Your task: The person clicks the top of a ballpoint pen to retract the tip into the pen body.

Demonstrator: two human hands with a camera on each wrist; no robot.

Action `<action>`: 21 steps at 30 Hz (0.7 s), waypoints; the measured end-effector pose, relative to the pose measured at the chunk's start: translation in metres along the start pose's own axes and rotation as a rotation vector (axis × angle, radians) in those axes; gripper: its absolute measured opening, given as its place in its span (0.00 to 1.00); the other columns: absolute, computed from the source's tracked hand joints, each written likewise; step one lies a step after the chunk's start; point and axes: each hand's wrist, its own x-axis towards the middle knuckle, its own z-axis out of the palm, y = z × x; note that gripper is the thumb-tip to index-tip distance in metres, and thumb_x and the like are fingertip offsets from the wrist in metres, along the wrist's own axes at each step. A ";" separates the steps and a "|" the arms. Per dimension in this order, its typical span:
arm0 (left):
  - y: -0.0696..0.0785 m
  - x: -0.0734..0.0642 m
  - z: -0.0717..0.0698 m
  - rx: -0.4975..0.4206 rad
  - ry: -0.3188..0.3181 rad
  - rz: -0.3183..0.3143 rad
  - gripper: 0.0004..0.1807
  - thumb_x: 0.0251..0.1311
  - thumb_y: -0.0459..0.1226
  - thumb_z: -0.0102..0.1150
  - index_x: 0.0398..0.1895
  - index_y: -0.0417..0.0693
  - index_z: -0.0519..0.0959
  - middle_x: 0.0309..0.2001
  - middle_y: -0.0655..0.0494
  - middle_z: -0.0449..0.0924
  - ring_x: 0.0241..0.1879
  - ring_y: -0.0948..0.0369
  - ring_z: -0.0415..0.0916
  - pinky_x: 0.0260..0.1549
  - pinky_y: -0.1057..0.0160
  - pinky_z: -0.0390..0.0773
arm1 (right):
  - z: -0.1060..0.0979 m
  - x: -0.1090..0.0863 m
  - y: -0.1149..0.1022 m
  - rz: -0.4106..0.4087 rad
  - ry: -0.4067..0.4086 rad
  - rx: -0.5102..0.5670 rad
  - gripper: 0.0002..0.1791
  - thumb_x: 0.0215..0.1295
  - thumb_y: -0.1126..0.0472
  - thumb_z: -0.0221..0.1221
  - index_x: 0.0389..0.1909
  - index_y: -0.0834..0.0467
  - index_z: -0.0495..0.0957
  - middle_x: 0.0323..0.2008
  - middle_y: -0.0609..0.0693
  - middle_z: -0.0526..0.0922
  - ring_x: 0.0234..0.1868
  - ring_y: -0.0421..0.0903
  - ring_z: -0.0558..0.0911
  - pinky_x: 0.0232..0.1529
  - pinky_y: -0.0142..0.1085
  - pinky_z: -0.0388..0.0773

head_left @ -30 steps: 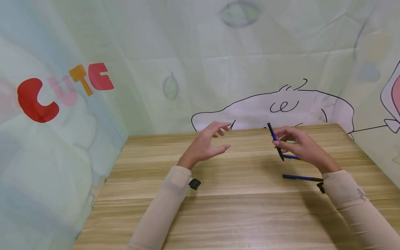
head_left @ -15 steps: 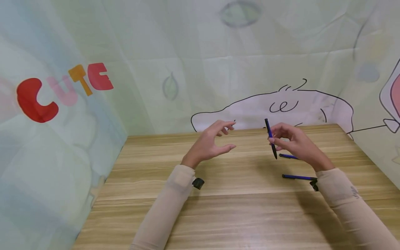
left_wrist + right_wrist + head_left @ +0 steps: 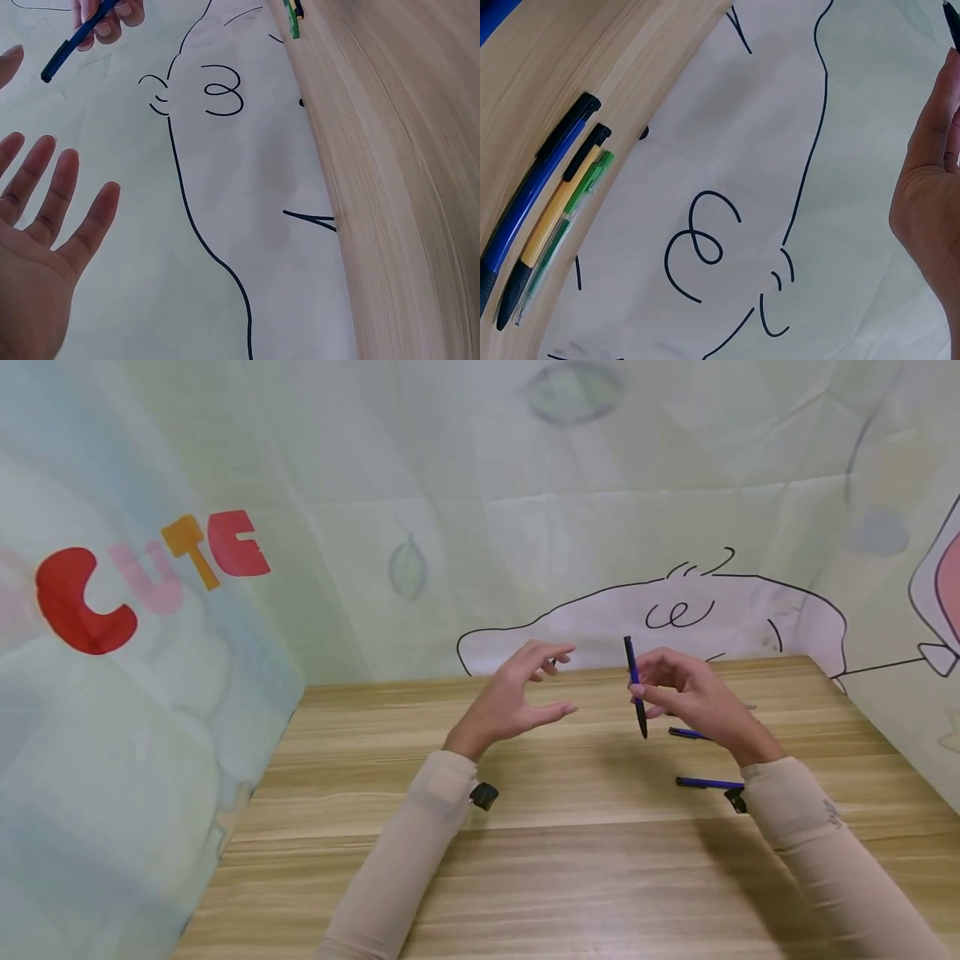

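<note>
From my distant place I see that the right hand (image 3: 690,689) has just come closer to the left hand (image 3: 517,693), bringing a held blue pen (image 3: 632,660) with it. This pen is in the air above the worktop (image 3: 525,877), nearly upright with the dark tip down, pinched between thumb and fingers. The left hand has also shifted a little toward it; its fingers are spread, the thumb stands apart, and it holds nothing. The gap between the hands is therefore smaller than one second ago, yet the pen does not touch the left hand.

For the work, I judge this means the pen is being carried, and by the right hand alone. On the worktop lie a nearer blue pen (image 3: 708,783) and a farther blue pen (image 3: 688,734). The right wrist view shows also a yellow pen (image 3: 559,206) and a green pen (image 3: 570,225), side by side near the far edge. The held pen is almost outside that view, so I cannot tell there how the fingertips sit.
</note>
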 end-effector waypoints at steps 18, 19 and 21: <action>0.007 0.012 0.012 -0.030 0.001 0.007 0.44 0.56 0.44 0.76 0.75 0.53 0.65 0.60 0.54 0.73 0.56 0.60 0.74 0.56 0.57 0.80 | 0.013 0.006 -0.003 -0.015 -0.010 0.090 0.16 0.71 0.61 0.63 0.55 0.61 0.74 0.44 0.58 0.83 0.45 0.52 0.86 0.40 0.50 0.87; 0.007 0.013 0.013 -0.033 0.001 0.010 0.44 0.56 0.44 0.76 0.75 0.53 0.65 0.60 0.53 0.73 0.56 0.60 0.74 0.56 0.57 0.80 | 0.013 0.006 -0.003 -0.016 -0.013 0.096 0.16 0.71 0.61 0.63 0.55 0.61 0.74 0.45 0.58 0.83 0.45 0.52 0.86 0.40 0.50 0.87; 0.007 0.014 0.014 -0.036 -0.001 0.014 0.44 0.56 0.44 0.76 0.75 0.52 0.65 0.60 0.53 0.72 0.56 0.60 0.74 0.56 0.58 0.80 | 0.015 0.007 -0.003 -0.016 -0.016 0.103 0.17 0.71 0.61 0.63 0.56 0.60 0.74 0.45 0.57 0.83 0.46 0.51 0.85 0.40 0.50 0.87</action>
